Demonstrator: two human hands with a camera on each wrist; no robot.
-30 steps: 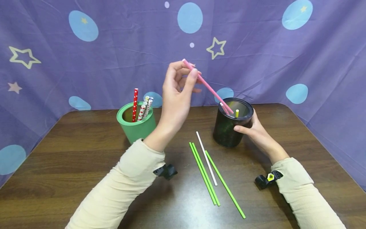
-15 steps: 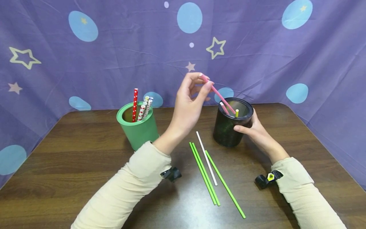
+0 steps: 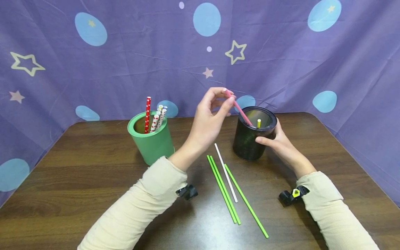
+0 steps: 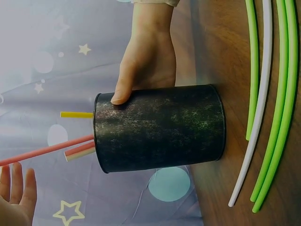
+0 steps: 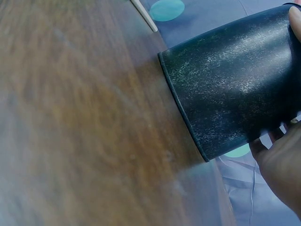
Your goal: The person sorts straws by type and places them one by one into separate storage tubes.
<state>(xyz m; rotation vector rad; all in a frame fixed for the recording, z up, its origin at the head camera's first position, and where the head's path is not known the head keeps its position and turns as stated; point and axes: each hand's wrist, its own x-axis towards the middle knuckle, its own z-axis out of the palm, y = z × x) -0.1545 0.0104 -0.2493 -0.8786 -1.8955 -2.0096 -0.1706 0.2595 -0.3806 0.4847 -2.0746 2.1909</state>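
My left hand point(image 3: 210, 118) pinches the top of a pink straw point(image 3: 240, 110), whose lower end is inside the black can point(image 3: 250, 144). The straw slants down to the right over the can's near-left rim. Around the can's right side curls my right hand point(image 3: 284, 149), its thumb across the front. A short yellow straw end point(image 3: 258, 123) shows inside the can. In the left wrist view, the pink straw point(image 4: 47, 150), a yellow straw point(image 4: 76, 114) and another pink one with a pale one point(image 4: 80, 152) stick out of the can's mouth.
To the left stands a green can point(image 3: 153, 147) holding a red straw point(image 3: 148, 114) with white marks and several patterned straws point(image 3: 159, 119). Between the cans and the near edge, green straws point(image 3: 247, 201) and a white straw point(image 3: 225, 172) lie on the wooden table point(image 3: 78, 173). A patterned purple cloth hangs behind.
My left hand has moved right and down with the pink straw, which stands lower and steeper in the black can. My right hand has kept its grip on the can.
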